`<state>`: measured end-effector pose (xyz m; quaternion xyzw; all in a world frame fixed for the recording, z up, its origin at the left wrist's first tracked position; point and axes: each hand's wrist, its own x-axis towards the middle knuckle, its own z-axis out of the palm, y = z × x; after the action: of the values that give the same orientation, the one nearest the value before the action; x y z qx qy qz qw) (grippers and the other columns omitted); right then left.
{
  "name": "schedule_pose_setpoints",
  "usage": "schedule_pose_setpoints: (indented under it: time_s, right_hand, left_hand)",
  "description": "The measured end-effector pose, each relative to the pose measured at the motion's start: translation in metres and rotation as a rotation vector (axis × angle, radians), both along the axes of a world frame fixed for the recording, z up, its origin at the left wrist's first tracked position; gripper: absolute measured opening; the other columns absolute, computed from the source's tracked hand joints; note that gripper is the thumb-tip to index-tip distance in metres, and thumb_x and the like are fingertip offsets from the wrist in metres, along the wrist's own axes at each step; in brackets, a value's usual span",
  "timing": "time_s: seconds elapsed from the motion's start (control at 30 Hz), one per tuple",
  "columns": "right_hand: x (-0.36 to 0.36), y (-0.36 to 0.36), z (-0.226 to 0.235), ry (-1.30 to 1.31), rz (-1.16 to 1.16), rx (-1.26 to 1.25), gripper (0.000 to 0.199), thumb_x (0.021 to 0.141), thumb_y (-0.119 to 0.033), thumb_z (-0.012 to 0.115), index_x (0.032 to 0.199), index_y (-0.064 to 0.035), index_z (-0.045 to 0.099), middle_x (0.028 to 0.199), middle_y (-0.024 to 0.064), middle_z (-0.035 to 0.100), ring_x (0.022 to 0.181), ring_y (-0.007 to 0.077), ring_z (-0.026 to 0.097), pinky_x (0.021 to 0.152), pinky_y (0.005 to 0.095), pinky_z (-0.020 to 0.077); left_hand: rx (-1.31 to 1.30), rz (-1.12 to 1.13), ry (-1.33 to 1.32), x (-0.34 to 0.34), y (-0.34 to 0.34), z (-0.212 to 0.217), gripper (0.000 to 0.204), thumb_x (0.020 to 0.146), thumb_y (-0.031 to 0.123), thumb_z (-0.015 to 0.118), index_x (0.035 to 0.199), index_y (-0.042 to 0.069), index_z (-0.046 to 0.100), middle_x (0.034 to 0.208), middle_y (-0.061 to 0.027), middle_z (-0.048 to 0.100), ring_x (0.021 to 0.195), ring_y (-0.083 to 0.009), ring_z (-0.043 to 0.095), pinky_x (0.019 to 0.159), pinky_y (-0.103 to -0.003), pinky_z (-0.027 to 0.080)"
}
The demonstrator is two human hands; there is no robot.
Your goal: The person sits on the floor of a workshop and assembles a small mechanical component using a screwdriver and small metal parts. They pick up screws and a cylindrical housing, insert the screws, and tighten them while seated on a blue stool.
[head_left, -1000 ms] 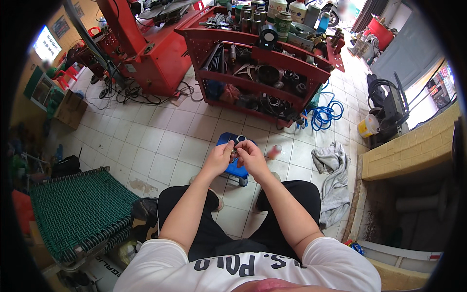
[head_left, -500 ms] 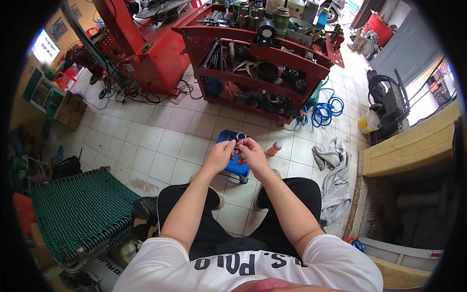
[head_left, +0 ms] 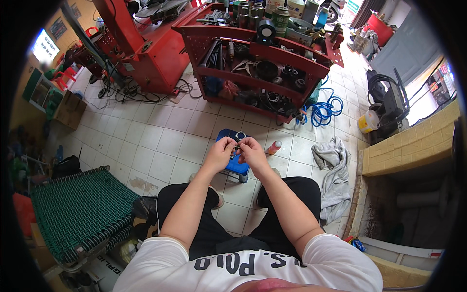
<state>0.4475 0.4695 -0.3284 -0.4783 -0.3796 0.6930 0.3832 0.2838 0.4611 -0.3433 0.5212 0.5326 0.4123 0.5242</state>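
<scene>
Both hands meet over a small blue stool (head_left: pixel 237 168) between my knees. My left hand (head_left: pixel 221 152) is closed, its thumb and fingers pinched together. Close against it, my right hand (head_left: pixel 253 155) is pinched too. Between the fingertips is a small thin piece, too small to make out. On the far part of the stool lies a round metal ring (head_left: pixel 240 136), just beyond my fingers. Other small metal bits by the fingers are mostly hidden. A bottle with pinkish-red contents (head_left: pixel 274 147) stands on the floor to the right of the stool.
Ahead stands a red tool cart (head_left: pixel 258 68) loaded with tools and cans. A blue hose (head_left: pixel 327 111) lies coiled at its right. A grey cloth (head_left: pixel 333 177) is spread on the floor to the right. On the left is a green woven folding bed (head_left: pixel 82 209).
The hands stay at almost the same place over the stool. Their fingers have shifted slightly around the small piece.
</scene>
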Motion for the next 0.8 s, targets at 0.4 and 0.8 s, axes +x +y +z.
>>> schedule_pose_setpoints:
  time_s: [0.4, 0.8]
  right_hand:
    - [0.001, 0.002, 0.000, 0.009, -0.014, 0.013, 0.007, 0.102, -0.013, 0.053, 0.106, -0.0085, 0.055, 0.084, 0.0039, 0.062, 0.058, 0.0136, 0.057, 0.055, 0.0278, 0.0487]
    - [0.036, 0.006, 0.103, 0.655, -0.164, 0.022, 0.020, 0.097, -0.006, 0.051, 0.115, -0.0090, 0.058, 0.102, 0.0104, 0.067, 0.077, 0.0189, 0.065, 0.073, 0.0372, 0.0570]
  left_hand:
    - [-0.004, 0.027, -0.069, 0.008, 0.000, 0.003, 0.025, 0.107, 0.026, 0.053, 0.109, 0.002, 0.061, 0.093, -0.0040, 0.067, 0.083, -0.0105, 0.062, 0.073, -0.027, 0.052]
    - [0.211, 0.338, -0.331, -0.030, 0.006, 0.093, 0.033, 0.109, 0.039, 0.048, 0.125, 0.011, 0.057, 0.105, -0.0018, 0.065, 0.090, -0.0094, 0.061, 0.077, -0.025, 0.048]
